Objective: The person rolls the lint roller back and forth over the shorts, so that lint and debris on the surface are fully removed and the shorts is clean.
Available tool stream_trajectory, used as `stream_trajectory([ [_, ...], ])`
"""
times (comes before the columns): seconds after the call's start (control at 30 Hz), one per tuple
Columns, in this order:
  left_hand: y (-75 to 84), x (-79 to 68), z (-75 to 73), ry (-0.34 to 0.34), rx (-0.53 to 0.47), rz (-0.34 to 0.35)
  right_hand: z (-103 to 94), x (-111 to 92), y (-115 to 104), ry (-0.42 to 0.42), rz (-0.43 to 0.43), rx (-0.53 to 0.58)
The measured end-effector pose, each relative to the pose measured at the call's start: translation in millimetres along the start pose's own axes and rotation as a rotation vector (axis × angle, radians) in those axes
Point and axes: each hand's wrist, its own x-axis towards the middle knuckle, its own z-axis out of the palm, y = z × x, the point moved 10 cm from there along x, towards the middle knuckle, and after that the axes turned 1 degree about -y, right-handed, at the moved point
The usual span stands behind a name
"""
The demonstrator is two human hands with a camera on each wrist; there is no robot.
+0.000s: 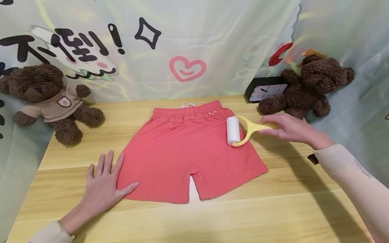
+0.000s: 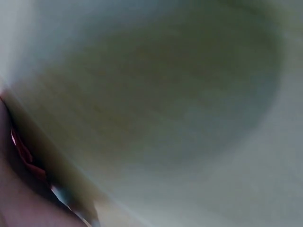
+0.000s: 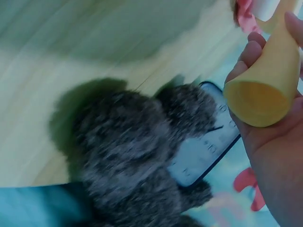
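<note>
Red shorts [image 1: 170, 152] lie spread on the wooden table, waistband toward the back wall, with a white drawstring [image 1: 189, 105] showing at the top. My right hand [image 1: 287, 128] grips the yellow handle of a lint roller [image 1: 233, 131]. Its white roll overlaps the right side of the shorts, below the waistband. In the right wrist view the hollow end of the handle [image 3: 258, 101] shows within my curled fingers. My left hand [image 1: 103, 185] rests with fingers spread at the left leg of the shorts, thumb over the fabric. A pale blur mostly fills the left wrist view.
A brown teddy bear [image 1: 57, 98] in a beige top sits at the left back. Another brown teddy bear [image 1: 310, 86] leans by a black-framed clock [image 1: 267, 90] at the right back, close to my right hand. A printed cloth [image 1: 231, 44] hangs behind the table [image 1: 237, 219].
</note>
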Motion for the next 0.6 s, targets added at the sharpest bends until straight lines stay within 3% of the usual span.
stream_trajectory([
  [0.13,0.3,-0.3,-1.3,0.006,0.004,0.001,-3.6,-12,14,0.025,0.069,-0.035],
  [0.43,0.4,-2.1,1.7,-0.022,-0.031,-0.035,-19.1,-37,27,0.078,0.099,-0.069],
  [0.6,1.2,0.4,0.5,-0.026,-0.033,-0.029,-28.1,-57,33,0.121,0.188,-0.071],
])
